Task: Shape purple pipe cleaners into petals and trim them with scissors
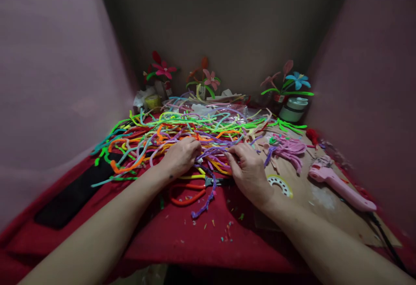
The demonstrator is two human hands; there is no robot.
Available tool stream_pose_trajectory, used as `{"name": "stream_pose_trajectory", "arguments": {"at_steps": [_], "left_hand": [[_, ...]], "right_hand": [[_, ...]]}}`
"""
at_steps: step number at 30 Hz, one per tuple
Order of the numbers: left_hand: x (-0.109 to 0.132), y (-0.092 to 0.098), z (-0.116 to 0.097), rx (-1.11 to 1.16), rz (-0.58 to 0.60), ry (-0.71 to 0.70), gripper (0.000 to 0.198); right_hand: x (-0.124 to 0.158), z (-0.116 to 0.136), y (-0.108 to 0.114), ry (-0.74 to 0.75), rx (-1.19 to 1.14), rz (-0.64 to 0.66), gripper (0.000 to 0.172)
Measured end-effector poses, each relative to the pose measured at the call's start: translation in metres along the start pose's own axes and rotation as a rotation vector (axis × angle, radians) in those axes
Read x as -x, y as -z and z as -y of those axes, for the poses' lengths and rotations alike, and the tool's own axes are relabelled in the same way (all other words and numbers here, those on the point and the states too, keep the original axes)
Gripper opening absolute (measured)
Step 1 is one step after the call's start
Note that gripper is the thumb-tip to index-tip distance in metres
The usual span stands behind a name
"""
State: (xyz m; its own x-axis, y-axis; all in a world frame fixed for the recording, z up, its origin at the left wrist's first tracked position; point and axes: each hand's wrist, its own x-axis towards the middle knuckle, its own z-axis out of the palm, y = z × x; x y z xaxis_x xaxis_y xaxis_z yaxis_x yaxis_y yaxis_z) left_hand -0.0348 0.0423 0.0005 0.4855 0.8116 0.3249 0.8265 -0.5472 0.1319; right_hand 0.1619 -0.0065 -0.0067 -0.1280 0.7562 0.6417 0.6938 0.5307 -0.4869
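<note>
A heap of multicoloured pipe cleaners (182,122) spreads across the table. My left hand (183,154) is closed at the front of the heap, over purple and orange strands; its fingertips are partly hidden. Opposite it, my right hand (249,170) pinches a purple pipe cleaner (217,150) between thumb and forefinger. That strand runs towards my left hand. A curled purple pipe cleaner (209,198) hangs down over a pair of scissors (188,202) with red and yellow handles, lying just below my hands.
At right, a cardboard sheet (292,215) carries a tape roll (280,186), a pink glue gun (342,185) and a pink pipe-cleaner bundle (290,148). A black flat object (78,196) lies left. Behind stand pipe-cleaner flowers (164,69) and a lidded jar (293,109). Scraps dot the red cloth (182,244).
</note>
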Motion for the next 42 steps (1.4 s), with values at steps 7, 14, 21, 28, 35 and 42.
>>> {"name": "stream_pose_trajectory", "arguments": {"at_steps": [7,14,21,28,35,42], "left_hand": [[0.002,0.011,-0.016,0.343,-0.075,0.002,0.028],[0.002,-0.012,-0.003,0.105,0.017,-0.116,0.010],[0.003,-0.002,-0.010,0.154,-0.226,-0.042,0.017],[0.007,0.006,-0.028,0.538,-0.248,0.062,0.025],[0.011,0.020,-0.058,1.196,-0.063,0.192,0.038],[0.014,0.022,-0.061,1.302,-0.141,0.274,0.020]], "right_hand": [[-0.005,-0.004,-0.001,-0.113,-0.167,-0.053,0.012],[-0.016,-0.003,0.013,-0.376,-0.586,-0.279,0.011],[-0.030,0.005,0.026,-0.673,-1.271,-0.275,0.021],[-0.022,0.012,0.019,-0.621,-1.284,-0.012,0.020],[-0.007,0.012,0.008,-0.320,-0.818,0.110,0.010],[-0.006,0.011,0.006,-0.242,-0.693,0.183,0.011]]}}
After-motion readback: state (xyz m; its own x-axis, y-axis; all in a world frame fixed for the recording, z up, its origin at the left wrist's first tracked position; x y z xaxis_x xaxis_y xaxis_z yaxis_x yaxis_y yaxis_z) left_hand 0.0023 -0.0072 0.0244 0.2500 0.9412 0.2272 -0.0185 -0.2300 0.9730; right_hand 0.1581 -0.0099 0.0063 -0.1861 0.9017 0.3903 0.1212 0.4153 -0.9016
